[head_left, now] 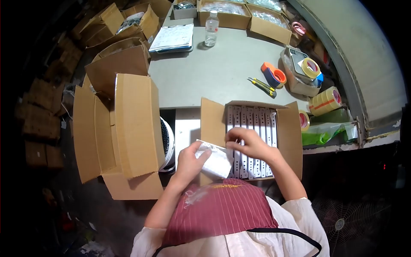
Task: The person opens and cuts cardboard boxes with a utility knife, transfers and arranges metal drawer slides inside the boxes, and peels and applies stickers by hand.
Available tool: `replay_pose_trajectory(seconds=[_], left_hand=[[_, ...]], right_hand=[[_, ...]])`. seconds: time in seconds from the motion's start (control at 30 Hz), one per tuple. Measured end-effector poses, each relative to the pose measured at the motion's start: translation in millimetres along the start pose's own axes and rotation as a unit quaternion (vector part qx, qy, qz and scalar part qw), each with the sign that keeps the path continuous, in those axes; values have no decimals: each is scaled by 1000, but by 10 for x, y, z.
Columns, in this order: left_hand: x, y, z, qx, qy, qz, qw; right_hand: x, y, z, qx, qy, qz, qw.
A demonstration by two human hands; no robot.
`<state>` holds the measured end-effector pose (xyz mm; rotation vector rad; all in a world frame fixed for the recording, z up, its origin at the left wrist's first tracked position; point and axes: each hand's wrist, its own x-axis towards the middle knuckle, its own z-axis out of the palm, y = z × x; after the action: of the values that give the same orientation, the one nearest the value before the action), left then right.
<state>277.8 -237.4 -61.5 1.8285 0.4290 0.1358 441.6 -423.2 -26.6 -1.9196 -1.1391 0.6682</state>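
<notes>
My left hand [188, 162] grips a small white, partly see-through plastic bag [217, 162] between thumb and fingers, in front of my apron. Just right of the bag's upper corner is my right hand [249, 143], its fingers bent in toward the thumb; whether they pinch anything is hidden. Both hands are over an open cardboard box [212, 118] whose flaps are folded out. Inside it, several white metal strips with holes [262, 128] stand side by side in a row; my right hand and the bag cover part of them.
A tall open carton [137, 124] stands at left, beside a round white container [168, 141]. On the table [184, 81] are a bottle [211, 29], a clipboard with papers [173, 37], a yellow-black cutter [262, 87], a tape dispenser [274, 75] and tape rolls [325, 102]. A fan [339, 224] is lower right.
</notes>
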Motion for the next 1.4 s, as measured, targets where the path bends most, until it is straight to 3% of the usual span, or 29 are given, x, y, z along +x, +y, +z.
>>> replay_pose_trajectory(seconds=[0.1, 0.27, 0.43, 0.53, 0.63, 0.7, 0.77, 0.87, 1.0, 1.1, 1.23, 1.4], left_hand=[[-13, 14, -27, 3, -24, -20, 1000], [-32, 10, -27, 4, -18, -8, 1000], [-3, -94, 2, 11, -15, -7, 1000], [26, -87, 16, -22, -6, 2, 1000], [36, -118, 19, -30, -7, -16, 999], [31, -117, 0, -29, -11, -17, 999], [35, -143, -9, -20, -16, -20, 999], [51, -127, 6, -21, -18, -11, 1000], [46, -70, -14, -9, -32, -22, 999], [38, -137, 5, -12, -22, -24, 999], [14, -141, 11, -31, -8, -21, 999], [19, -153, -7, -29, -14, -15, 999]], right_hand=[[70, -154, 134, -30, -45, -20, 998], [119, -235, 224, -36, -37, -8, 999], [32, -232, 367, -88, 32, -72, 993], [-18, -299, 333, -146, 75, -182, 970], [-100, -25, 75, -117, 86, -182, 972], [-148, 335, -222, -115, 123, -58, 984], [-226, 649, -616, -169, 69, 98, 978], [-391, 1216, -890, -232, 1, 191, 954], [-459, 1392, -807, -202, -6, 151, 968], [-406, 1515, -744, -295, -5, 131, 946], [-437, 1473, -834, -328, 23, 184, 926], [-548, 1465, -974, -185, 47, 157, 969]])
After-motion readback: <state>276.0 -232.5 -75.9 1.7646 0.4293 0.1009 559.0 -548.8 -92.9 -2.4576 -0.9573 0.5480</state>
